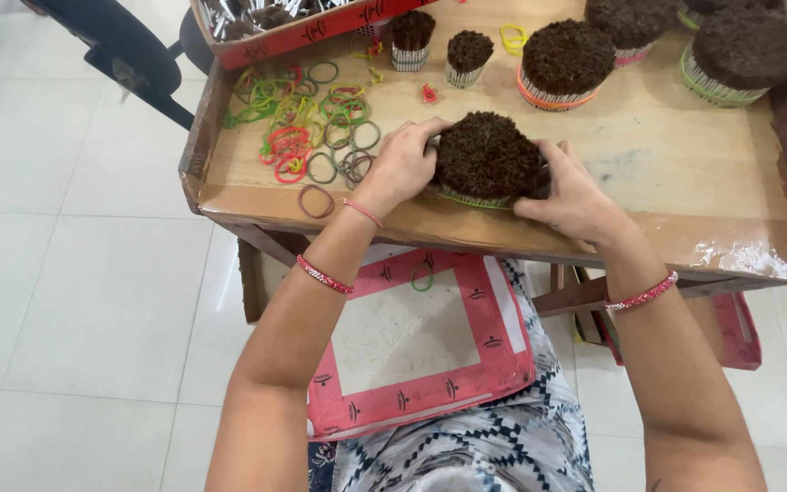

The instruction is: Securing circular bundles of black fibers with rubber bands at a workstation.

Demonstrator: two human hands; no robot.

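A round bundle of thin sticks with dark brown tips [487, 157] stands near the front edge of the wooden tray table [676, 159], with a green rubber band around its base. My left hand [400, 168] presses against its left side and my right hand [571, 196] cups its right side, so both hands grip the bundle. Pink bead bracelets sit on both wrists.
A pile of loose coloured rubber bands [307, 123] lies at the left of the tray. Several banded bundles [567, 62] stand along the back, two of them small [410, 38]. A red cardboard box [302, 27] sits at the back left. A red-edged flat box [412, 342] lies on my lap.
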